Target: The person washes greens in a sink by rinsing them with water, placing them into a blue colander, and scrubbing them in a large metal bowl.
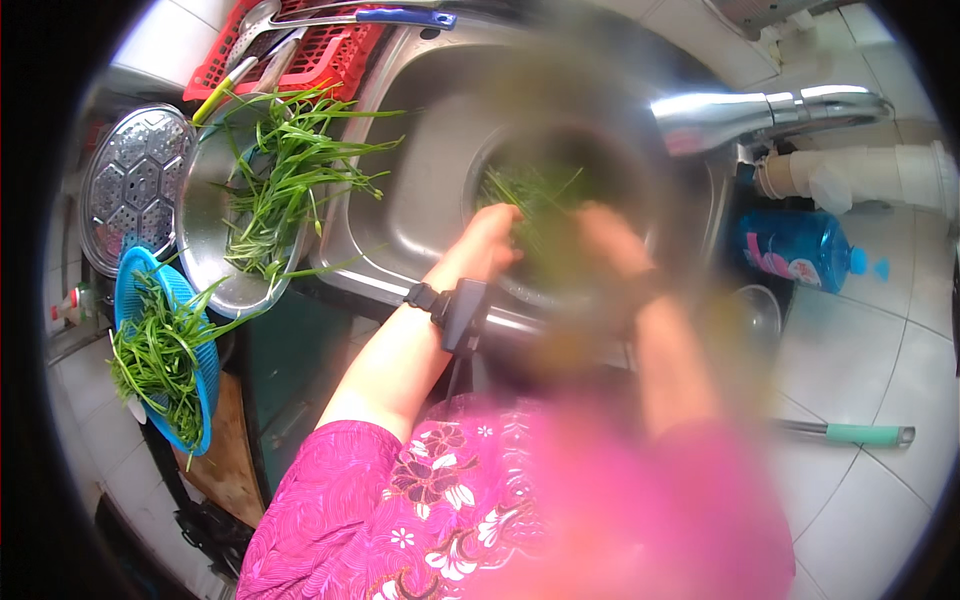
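Note:
Both my hands are down in a round basin (480, 180) inside the stainless steel sink (431, 127). Long, thin chive-like greens (529, 187) lie in it. My left hand (495, 236), with curled fingers, is at the left side of these greens; whether it grips them is unclear. My right hand (611, 236) reaches in from the right, its fingers lost in a blurred patch of the view. A steel bowl (202, 217) heaped with more chive-like greens (277, 180) stands left of the sink. Further left, a blue plastic basket (212, 382) holds another pile of greens (161, 360).
A chrome faucet (720, 120) extends over the sink's right side. Behind the steel bowl is a red crate (322, 64) of utensils; a perforated steel tray (139, 184) leans beside it. At right lie a blue bottle (795, 247) and a green-handled tool (862, 434).

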The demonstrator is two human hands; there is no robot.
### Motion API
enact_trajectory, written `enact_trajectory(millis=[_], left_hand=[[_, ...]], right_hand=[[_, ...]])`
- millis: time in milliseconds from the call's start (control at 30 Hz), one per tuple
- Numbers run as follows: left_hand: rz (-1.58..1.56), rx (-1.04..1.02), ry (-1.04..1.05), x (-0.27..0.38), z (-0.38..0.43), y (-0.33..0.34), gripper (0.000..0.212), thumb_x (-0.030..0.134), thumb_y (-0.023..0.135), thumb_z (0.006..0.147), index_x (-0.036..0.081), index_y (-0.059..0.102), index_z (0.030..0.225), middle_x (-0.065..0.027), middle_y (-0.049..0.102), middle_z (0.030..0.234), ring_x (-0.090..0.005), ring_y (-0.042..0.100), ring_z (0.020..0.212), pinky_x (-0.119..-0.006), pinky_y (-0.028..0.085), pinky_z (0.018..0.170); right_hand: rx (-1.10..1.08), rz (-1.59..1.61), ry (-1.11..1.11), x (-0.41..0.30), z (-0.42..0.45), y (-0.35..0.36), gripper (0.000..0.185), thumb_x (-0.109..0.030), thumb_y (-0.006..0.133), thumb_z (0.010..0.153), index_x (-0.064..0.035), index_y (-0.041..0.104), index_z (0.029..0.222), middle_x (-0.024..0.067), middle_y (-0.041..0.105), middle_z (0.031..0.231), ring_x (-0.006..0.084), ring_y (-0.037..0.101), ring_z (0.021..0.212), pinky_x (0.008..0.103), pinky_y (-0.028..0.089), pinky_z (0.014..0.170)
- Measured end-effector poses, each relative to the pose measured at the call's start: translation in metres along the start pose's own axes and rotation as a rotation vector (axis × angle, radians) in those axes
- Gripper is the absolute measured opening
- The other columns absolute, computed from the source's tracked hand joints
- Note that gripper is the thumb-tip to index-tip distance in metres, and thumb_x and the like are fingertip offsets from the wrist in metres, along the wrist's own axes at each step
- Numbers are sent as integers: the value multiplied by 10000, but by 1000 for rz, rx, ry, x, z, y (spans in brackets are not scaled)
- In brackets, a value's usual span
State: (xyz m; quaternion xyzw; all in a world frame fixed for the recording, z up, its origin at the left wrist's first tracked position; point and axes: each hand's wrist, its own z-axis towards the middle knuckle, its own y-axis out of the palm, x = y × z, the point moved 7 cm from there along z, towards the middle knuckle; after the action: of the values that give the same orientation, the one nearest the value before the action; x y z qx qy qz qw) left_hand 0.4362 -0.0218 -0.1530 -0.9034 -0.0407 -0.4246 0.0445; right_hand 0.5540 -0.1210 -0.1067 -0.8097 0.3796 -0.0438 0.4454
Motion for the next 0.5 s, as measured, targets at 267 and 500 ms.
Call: enact_trajectory(millis=[267,500], left_hand=[[-296,-91,-120,-17,20,12,473,146,433,858,12,312,1295,-204,160,1411,-405,180,1282,-538,274,986],[-323,-126,125,-28,-8,10,510,129,419,865,10,249,1332,-189,135,1423,-400,182,1285,-553,266,987]], right_hand=[[254,171,-28,21,-25,42,200,-152,468,817,-50,599,928,144,601,929,300,570,881,374,440,802],[161,-218,-32,-17,-33,-19,197,-165,486,807,-43,639,792,116,638,761,309,611,720,372,471,723]])
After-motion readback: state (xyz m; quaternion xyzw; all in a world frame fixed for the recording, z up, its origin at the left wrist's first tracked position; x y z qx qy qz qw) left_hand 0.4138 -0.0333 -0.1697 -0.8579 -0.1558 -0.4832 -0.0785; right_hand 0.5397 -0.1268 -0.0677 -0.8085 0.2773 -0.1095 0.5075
